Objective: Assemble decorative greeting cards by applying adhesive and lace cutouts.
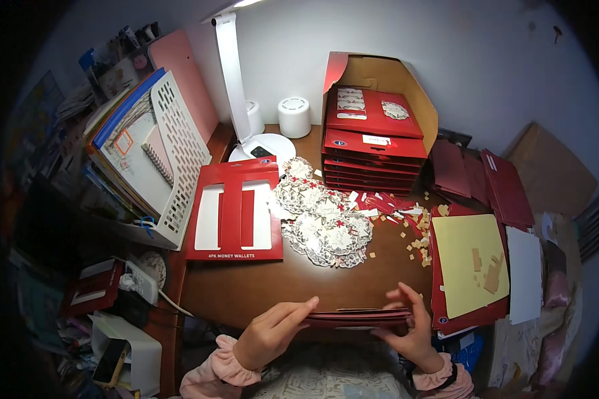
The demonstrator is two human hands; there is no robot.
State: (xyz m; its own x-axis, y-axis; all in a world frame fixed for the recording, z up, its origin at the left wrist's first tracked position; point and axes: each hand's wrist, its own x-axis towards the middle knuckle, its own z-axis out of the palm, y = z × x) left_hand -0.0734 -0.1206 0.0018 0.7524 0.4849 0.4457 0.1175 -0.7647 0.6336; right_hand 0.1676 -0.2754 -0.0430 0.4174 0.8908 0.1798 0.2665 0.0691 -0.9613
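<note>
Between my two hands, at the desk's front edge, is a thin stack of dark red card folders (359,319) seen nearly edge-on. My left hand (276,332) grips its left end, fingers straight and pressed together. On the right end, my right hand (409,326) holds it between thumb and fingers, with the index finger raised and bent. Beyond the hands lies a heap of lacy, scallop-edged paper cutouts (329,229) with floral print. To its left is a flat red card package (233,213) with two cut-out windows showing white.
A carton (422,100) of stacked red packages stands at the back right. Small tan squares (419,243) and red scraps (386,203) lie scattered before it. A yellow sheet (472,266) tops a red pile at right. A lamp (229,73) and white file rack (180,159) stand at left.
</note>
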